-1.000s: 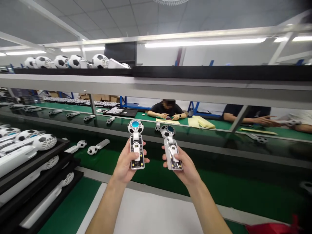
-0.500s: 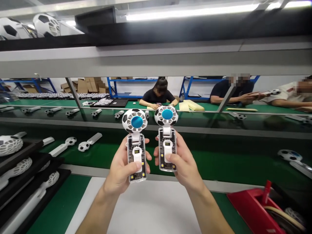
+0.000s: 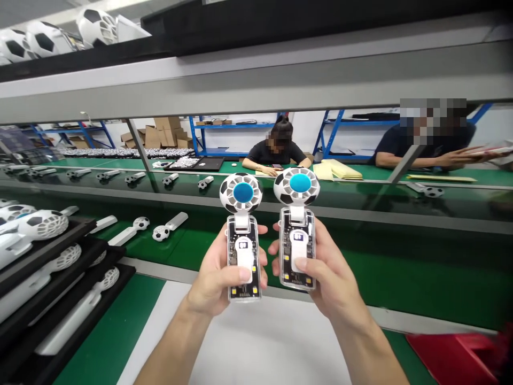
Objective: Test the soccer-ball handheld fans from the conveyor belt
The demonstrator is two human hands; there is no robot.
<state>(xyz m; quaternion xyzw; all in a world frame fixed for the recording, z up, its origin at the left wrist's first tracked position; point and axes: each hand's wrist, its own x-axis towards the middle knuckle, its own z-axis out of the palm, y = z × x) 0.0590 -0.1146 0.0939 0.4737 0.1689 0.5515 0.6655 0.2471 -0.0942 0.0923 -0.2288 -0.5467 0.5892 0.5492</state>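
My left hand (image 3: 224, 272) is closed around a handheld fan (image 3: 241, 193) with a football-patterned head and a blue round centre. Its clear handle shows a dark circuit board, and my thumb presses on the white panel below a small display. In my right hand (image 3: 324, 267) is a matching handheld fan (image 3: 297, 187), also upright, with my thumb on its white panel. Both fans are held side by side, a little apart, above a white sheet (image 3: 272, 342). Fingertips show past the inner edges of both handles.
Black trays (image 3: 116, 283) of white fans are stacked at the left. More football fans (image 3: 162, 232) lie on the green conveyor belt (image 3: 200, 248). A red bin (image 3: 449, 353) stands at the lower right. Across the line sit co-workers (image 3: 280, 147), beneath an overhead shelf (image 3: 256, 88).
My view has turned, so the scene and both hands sit further right in it. Both fans stay gripped, and the small displays look brighter now.
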